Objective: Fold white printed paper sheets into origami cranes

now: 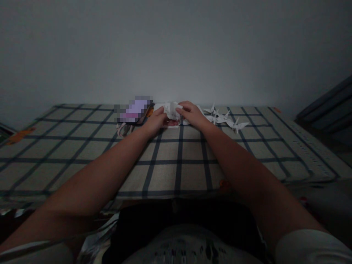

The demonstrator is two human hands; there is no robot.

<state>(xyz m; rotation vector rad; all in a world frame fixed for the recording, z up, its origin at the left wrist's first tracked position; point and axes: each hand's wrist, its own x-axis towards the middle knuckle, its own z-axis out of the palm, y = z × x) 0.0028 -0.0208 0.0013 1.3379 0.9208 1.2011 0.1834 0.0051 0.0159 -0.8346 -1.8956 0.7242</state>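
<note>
A small white piece of folded paper (171, 110) sits at the far middle of the table, pinched between both hands. My left hand (156, 121) grips its left side with curled fingers. My right hand (192, 114) presses on its right side, fingers bent over the top. Under the paper lies a flat white sheet (160, 107). Several finished white paper cranes (224, 118) stand just to the right of my right hand.
The table wears a beige cloth with dark blue checks (165, 165). A blurred purple object (134, 109) lies left of my hands, with a thin pale strap (122, 129) beside it. A plain wall rises behind. A dark surface (330, 110) is at far right.
</note>
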